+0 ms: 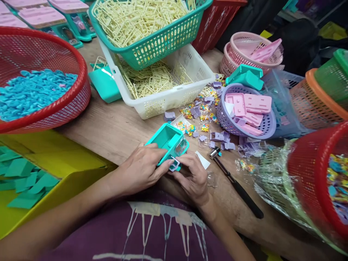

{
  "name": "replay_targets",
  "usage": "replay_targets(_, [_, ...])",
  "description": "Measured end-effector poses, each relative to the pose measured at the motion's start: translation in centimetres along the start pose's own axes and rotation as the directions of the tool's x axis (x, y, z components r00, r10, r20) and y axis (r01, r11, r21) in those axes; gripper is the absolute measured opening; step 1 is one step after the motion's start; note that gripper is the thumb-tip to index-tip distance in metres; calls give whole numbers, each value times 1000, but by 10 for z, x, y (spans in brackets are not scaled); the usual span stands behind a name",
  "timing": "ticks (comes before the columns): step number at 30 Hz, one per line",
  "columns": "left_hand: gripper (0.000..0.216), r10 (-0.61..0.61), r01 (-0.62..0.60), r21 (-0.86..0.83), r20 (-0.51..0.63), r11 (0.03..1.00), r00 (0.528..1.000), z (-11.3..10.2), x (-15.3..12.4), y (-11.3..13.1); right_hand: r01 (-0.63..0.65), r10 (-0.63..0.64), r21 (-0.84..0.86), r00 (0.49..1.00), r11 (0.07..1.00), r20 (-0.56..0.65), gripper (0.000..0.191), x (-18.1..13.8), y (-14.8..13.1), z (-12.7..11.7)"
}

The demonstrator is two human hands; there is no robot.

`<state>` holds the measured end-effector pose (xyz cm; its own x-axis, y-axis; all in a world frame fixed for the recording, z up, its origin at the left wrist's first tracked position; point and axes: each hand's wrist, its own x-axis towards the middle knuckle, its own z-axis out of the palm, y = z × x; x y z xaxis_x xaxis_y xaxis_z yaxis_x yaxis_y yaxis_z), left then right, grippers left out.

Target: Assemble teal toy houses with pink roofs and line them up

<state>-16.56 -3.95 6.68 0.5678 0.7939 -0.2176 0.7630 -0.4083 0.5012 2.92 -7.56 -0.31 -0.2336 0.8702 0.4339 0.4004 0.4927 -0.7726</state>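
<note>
A teal plastic box [163, 136], open at the top with a clear window in its end, is tilted at the table's near edge. My left hand [141, 166] is closed around its near side, the thumb reaching to the front. At that front end, my right hand [194, 175] pinches a small pale lilac plastic piece [174, 165] against the box. Part of the piece is hidden by the fingertips. Just right of my right hand lie a white paper slip [202, 160] and a hammer [235, 185] with a metal head and black grip.
Purple parts [220, 139] and small bags of colourful bits [205, 127] lie scattered beyond the box. A white basket [168, 103] carries a teal basket [163, 40] of cream frames. Red baskets [81, 83] flank both sides; a purple basket [223, 116] holds pink parts. A yellow box [81, 152] stands left.
</note>
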Motion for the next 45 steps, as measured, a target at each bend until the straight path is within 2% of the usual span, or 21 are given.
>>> replay_targets(8, [36, -16, 13, 21, 119, 1000, 993, -6, 5, 4, 29, -30, -37, 999, 999, -12, 39, -7, 2, -1])
replay_targets(15, [34, -57, 37, 167, 119, 985, 991, -2, 7, 13, 84, -81, -112, 996, 990, 34, 32, -12, 6, 5])
replay_targets(25, [30, -95, 57, 201, 184, 978, 978, -11, 13, 19, 118, -115, -200, 993, 973, 25, 28, -14, 4, 8])
replay_targets(30, [28, -127, 78, 227, 212, 971, 969, -7, 16, 21, 130, -121, -234, 991, 964, 51, 24, -13, 4, 8])
replay_targets(32, [29, -100, 50, 249, 192, 967, 976, -2, 14, 20, 115, -101, -236, 992, 965, 70, 20, -14, 5, 9])
replay_targets(34, [30, -19, -24, 265, 160, 964, 987, 2, 11, 15, 76, -58, -256, 995, 964, 80, 18, -14, 4, 9])
replay_targets(36, [31, 93, -128, 246, 149, 961, 985, 2, 5, 7, 66, -46, -317, 997, 946, 69, 25, -13, 2, 6])
replay_targets(39, [37, 230, -267, 196, 193, 944, 954, 1, -1, -5, 167, -144, -441, 986, 882, 84, 44, -6, -4, -5])
replay_targets(41, [45, 282, -321, 199, 199, 926, 938, 1, -2, -11, 265, -199, -475, 962, 839, 185, 51, 3, -7, -16])
replay_targets(45, [38, 262, -312, 316, 192, 896, 946, 11, 3, -13, 403, -236, -411, 886, 817, 400, 36, 22, -7, -29])
